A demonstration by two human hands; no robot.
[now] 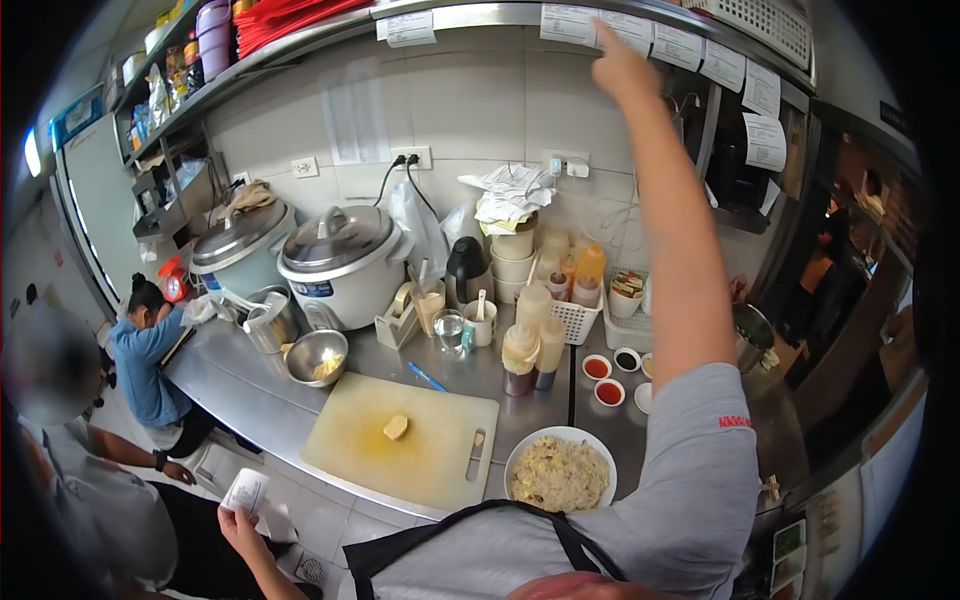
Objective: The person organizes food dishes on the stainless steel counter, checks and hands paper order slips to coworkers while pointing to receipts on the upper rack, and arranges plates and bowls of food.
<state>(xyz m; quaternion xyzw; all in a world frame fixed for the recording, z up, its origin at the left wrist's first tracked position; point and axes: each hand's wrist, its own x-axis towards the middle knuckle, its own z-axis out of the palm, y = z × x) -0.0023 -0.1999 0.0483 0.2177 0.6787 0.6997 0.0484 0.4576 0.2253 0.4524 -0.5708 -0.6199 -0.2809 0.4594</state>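
Note:
Low at the left, my left hand [243, 532] is closed on a small printed slip [246, 490], held up between thumb and fingers. My right hand [627, 72] is raised high over the counter, its index finger stretched up across the order tickets [625, 30] that hang from the shelf edge. Nothing shows in that hand. Below the raised arm, a white bowl of fried rice [560, 470] stands near the counter's front edge. To its left lies a cutting board [350, 440] with a pale yellow lump [396, 427] on it.
Rice cookers [340, 265], a metal bowl [318, 357], sauce bottles [520, 350] and small sauce dishes [597, 367] stand along the counter [230, 350]. One person [90, 470] stands close at the left; another in blue [150, 360] is farther back. A shelf [480, 15] runs overhead.

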